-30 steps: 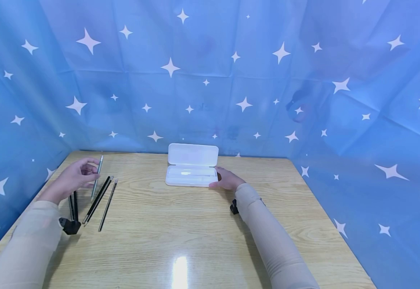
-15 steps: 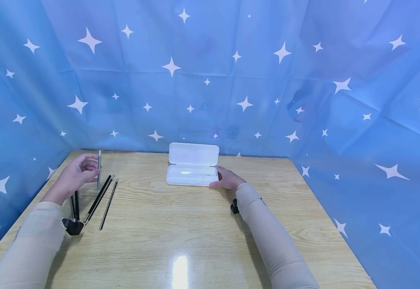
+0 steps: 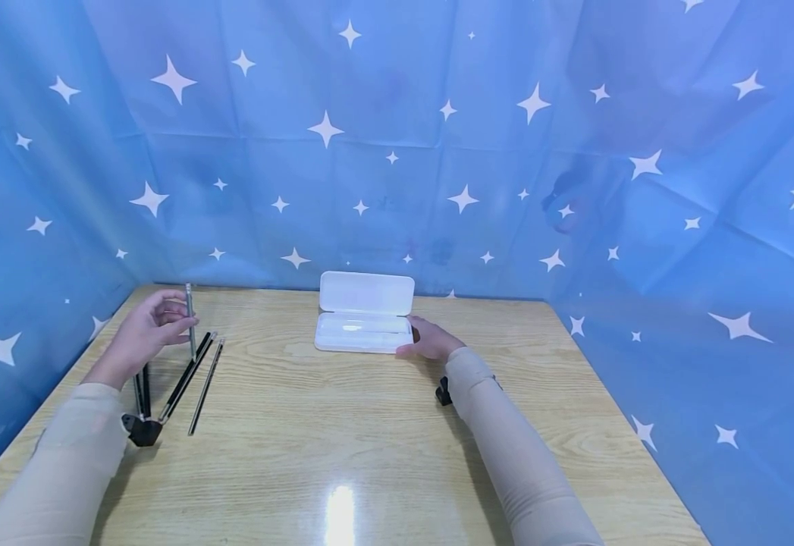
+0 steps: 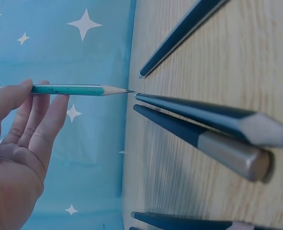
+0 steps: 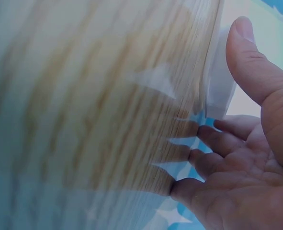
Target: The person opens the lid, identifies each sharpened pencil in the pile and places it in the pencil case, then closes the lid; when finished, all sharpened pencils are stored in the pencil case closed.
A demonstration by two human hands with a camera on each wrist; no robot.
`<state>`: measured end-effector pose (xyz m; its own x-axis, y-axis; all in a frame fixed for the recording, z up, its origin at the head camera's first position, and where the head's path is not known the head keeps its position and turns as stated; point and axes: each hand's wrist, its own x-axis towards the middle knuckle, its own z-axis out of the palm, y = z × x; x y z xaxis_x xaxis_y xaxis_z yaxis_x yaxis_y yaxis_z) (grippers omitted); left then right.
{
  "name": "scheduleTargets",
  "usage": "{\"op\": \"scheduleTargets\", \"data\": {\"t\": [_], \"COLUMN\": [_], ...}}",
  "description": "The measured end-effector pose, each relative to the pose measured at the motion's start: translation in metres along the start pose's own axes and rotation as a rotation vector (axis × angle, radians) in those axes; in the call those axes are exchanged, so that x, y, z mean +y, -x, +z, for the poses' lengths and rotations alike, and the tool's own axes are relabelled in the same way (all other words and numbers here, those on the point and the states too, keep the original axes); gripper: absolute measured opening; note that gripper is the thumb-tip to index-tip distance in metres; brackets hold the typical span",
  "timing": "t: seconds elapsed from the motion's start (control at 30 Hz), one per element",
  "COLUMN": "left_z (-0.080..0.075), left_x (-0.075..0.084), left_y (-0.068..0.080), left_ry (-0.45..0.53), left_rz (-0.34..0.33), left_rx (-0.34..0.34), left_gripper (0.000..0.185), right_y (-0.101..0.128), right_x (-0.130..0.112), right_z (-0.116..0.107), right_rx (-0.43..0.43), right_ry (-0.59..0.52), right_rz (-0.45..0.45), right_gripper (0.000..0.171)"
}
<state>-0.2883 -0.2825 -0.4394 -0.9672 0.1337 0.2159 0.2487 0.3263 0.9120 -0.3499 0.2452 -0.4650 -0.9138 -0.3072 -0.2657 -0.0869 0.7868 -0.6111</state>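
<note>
In the head view, my left hand (image 3: 154, 330) pinches a green pencil (image 4: 69, 90) between thumb and fingers, over the left part of the table. Its sharpened point faces down, close above the end of a dark pencil (image 4: 198, 111) in the left wrist view. Beside that one lies a dark rod with a silver end (image 4: 227, 152); a lone dark pencil (image 3: 206, 387) lies to its right. My right hand (image 3: 431, 338) holds the right end of an open white pencil case (image 3: 362, 343), thumb at the front edge, fingers round the side.
The case's raised lid (image 3: 366, 293) leans back near the blue star-patterned curtain (image 3: 383, 152). More dark sticks (image 3: 142, 390) lie under the left wrist, partly hidden by its black wrist camera (image 3: 142, 431). The wooden table (image 3: 397, 447) reflects light near its front.
The green pencil has turned from leaning right to nearly upright, its top now tipping slightly left. My left hand has shifted slightly right. The right hand and case stay put.
</note>
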Motion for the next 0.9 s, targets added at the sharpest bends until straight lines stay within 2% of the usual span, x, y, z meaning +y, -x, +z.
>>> {"op": "scheduleTargets", "data": {"t": [0.6,0.9], "left_z": [0.009,0.017], "left_x": [0.004,0.014], "left_y": [-0.007,-0.012], "left_ry": [0.012,0.003], "left_rz": [0.031,0.057], "left_rx": [0.042,0.022], "left_gripper": [0.036,0.034], "right_y": [0.000,0.000], "right_x": [-0.002,-0.004], "right_z": [-0.001,-0.001], "right_rx": [0.004,0.011], "right_ry": [0.049,0.060], "right_rz": [0.006,0.002], "right_gripper": [0.096,0.096]}}
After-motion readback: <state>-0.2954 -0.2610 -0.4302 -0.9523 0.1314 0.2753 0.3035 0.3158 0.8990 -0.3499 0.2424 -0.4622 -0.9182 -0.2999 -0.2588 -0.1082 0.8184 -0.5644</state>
